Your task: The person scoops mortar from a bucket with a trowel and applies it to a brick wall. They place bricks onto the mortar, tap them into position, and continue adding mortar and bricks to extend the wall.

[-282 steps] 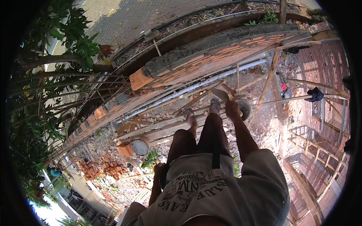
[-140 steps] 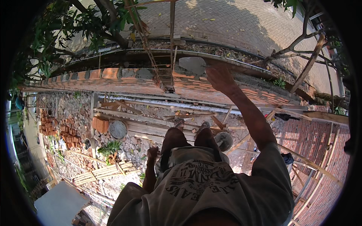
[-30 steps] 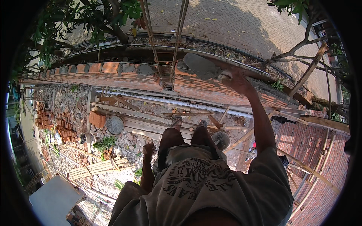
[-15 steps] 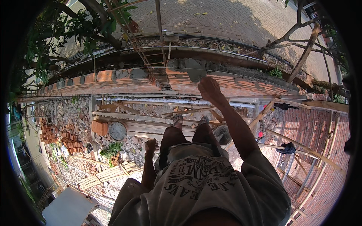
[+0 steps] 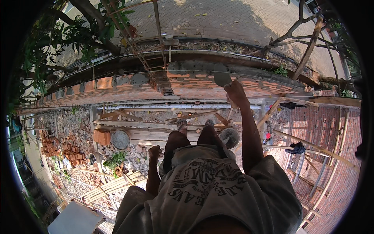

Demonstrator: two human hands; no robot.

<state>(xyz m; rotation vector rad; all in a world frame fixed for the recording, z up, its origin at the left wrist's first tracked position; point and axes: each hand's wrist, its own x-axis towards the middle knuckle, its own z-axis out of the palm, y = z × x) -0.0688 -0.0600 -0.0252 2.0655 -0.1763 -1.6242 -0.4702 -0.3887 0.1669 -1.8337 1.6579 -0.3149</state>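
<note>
The person's right hand (image 5: 236, 93) was closed around the handle of a mason's trowel (image 5: 222, 79), its fingers wrapped tight and the handle mostly hidden inside them. The trowel lay beyond the grip, ahead of the person and slightly left, its long axis slanting away across the run of the brick wall (image 5: 191, 82) rather than along it. The blade overlapped the near edge of the grey mortar (image 5: 194, 67) on top of that wall; whether it touched could not be told. A thin string line (image 5: 265, 79) ran along the wall close to the blade. The right hand was by far the nearer one. The left hand (image 5: 154, 151) hung low beside the left knee, well apart from the wall, its fingers apparently curled; whether it held anything could not be made out. A round bucket (image 5: 229, 137) stood near the right foot, beside wooden planks (image 5: 152, 135).
</note>
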